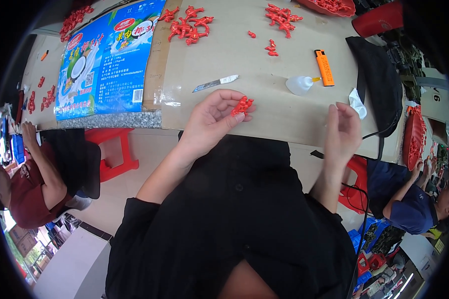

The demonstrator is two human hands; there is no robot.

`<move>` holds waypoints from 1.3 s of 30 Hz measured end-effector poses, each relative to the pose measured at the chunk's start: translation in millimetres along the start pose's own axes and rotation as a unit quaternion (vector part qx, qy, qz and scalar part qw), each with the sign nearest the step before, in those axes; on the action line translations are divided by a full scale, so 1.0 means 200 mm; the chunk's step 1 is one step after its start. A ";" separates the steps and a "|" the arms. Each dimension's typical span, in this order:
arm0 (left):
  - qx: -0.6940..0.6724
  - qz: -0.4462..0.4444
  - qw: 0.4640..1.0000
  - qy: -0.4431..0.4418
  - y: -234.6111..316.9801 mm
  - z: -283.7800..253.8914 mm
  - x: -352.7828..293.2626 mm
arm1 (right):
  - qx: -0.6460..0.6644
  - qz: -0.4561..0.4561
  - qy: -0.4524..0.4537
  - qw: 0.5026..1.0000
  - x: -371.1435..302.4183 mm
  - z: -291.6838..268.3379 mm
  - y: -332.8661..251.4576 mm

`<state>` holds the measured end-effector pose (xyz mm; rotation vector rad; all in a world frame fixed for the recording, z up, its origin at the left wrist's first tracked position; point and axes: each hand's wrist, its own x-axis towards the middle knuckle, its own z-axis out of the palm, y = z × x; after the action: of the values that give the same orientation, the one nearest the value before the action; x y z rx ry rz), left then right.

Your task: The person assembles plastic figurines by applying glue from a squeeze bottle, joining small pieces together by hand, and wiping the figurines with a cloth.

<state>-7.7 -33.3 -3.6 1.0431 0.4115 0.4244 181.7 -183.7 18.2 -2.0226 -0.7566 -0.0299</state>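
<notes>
My left hand pinches a small red plastic figure between thumb and fingers, just over the table's near edge. To the right, my right hand is raised with its fingers loosely bent and apart, and nothing shows in it. Beyond the left hand lies a craft-knife blade. A small white squeeze bottle with a yellowish tip rests near an orange lighter. Close to the right hand is a crumpled white tissue. Two small red pieces lie farther back.
Clusters of red figures lie at the back, by a red tray of more. A blue printed cardboard sheet covers the left. A black bag hangs at the right edge. People sit on both sides near red stools.
</notes>
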 end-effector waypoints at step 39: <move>-0.050 -0.006 0.998 0.037 0.02 0.01 -0.01 | 0.152 -0.205 -0.220 0.942 -0.06 0.35 -0.24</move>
<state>-8.7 -34.9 0.9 0.9288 0.4573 0.4689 127.5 -117.7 13.5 -1.5616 -1.3694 0.2911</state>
